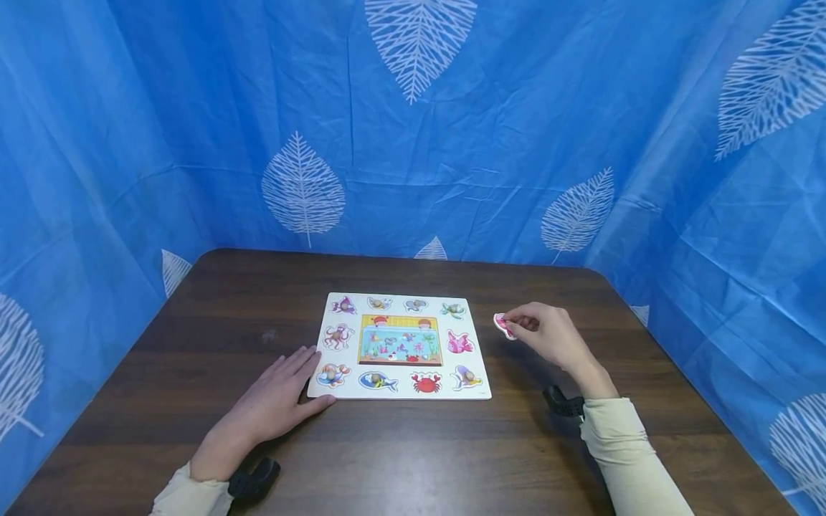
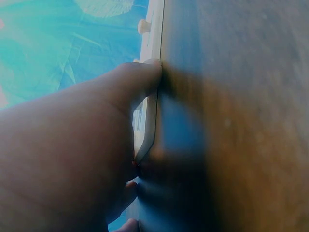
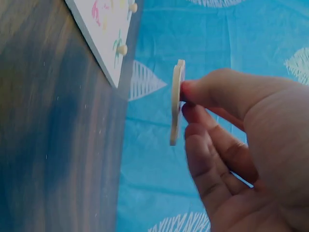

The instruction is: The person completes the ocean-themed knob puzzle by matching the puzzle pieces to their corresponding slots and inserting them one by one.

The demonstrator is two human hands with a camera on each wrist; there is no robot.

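Observation:
A white wooden puzzle board with sea-animal pieces round a printed aquarium lies flat on the table. My left hand rests at its left corner, fingers extended, with the thumb at the front edge; the left wrist view shows the thumb against the board's side. To the right of the board, my right hand pinches a pink puzzle piece between thumb and fingertips. Seen edge-on in the right wrist view, the piece is held above the table. Its knob is hidden by the fingers.
The dark wooden table extends round the board. Blue cloth with white leaf prints hangs behind it and at both sides. Round knobs stick up from several pieces. A pink starfish-like picture and a red crab picture show no knob.

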